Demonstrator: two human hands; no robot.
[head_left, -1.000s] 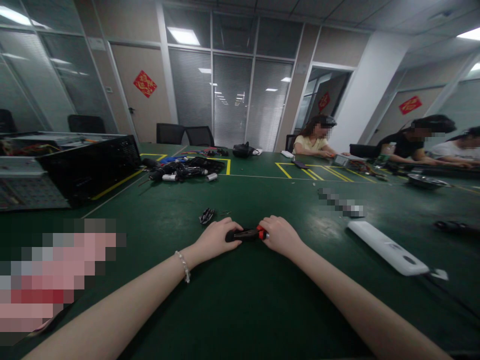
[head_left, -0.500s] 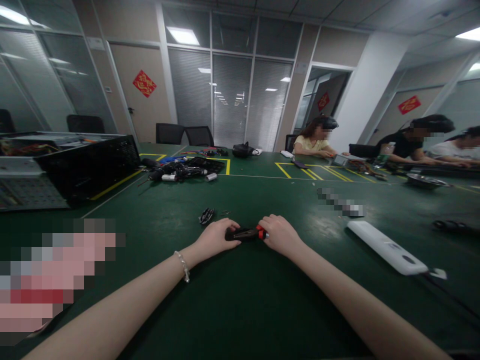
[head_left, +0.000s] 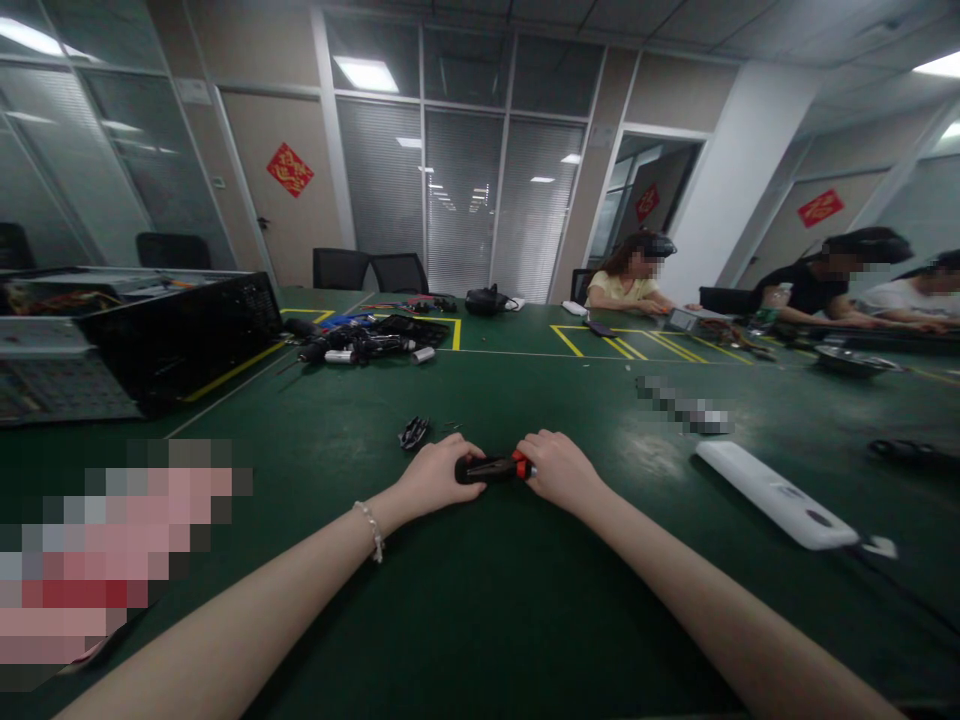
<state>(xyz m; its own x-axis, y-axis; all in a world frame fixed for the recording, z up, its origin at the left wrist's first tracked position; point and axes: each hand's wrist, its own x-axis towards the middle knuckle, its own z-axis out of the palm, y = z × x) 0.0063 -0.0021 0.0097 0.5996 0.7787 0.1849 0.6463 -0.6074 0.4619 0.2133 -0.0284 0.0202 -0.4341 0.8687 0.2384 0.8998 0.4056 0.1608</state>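
My right hand [head_left: 561, 468] is closed around the red handles of a pair of pliers [head_left: 495, 468], whose dark jaws point left. My left hand [head_left: 435, 474] pinches a small black part [head_left: 464, 470] at the jaw end; fingers and jaws hide some of it. I cannot tell whether the jaws grip that part. Just beyond my left hand lies a small dark, jagged piece [head_left: 414, 432], with a few thin bits [head_left: 452, 426] beside it on the green table [head_left: 480, 610].
An open computer case [head_left: 180, 345] stands at the left. A heap of tools and cables [head_left: 367, 338] lies farther back. On the right are a white power strip [head_left: 776, 495] with a cable and a dark metal object [head_left: 855, 362]. Several people [head_left: 630, 285] sit across the table.
My left hand and the black part have shifted very slightly right, towards the pliers. My right hand stays nearly where it was, still gripping them.
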